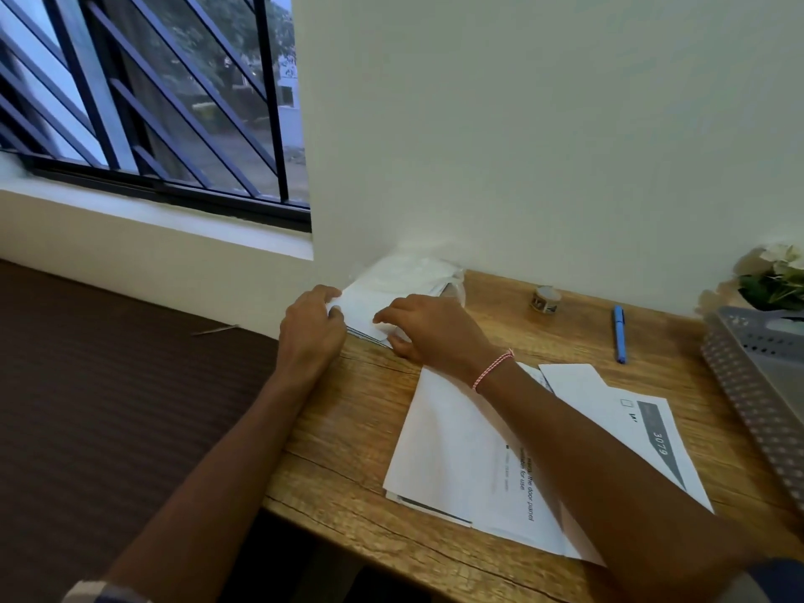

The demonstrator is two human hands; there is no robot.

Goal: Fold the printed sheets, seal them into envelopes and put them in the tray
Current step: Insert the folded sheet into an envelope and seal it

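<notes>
Gripping envelopes [362, 305] on tabletop [348, 428] corner, left hand [311, 326] fingers curled round edge, right hand [428, 332] fingers pinching them; tray [748, 385] contents unclear.

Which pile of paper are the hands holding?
The plain white stack in the far corner by the wall: left hand and right hand both touch it. The printed sheets lie nearer, unheld.

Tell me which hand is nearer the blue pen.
Right. The right hand rests on the envelope stack, to the left of the blue pen. The left hand grips that stack's left end, farther still from the pen.
</notes>
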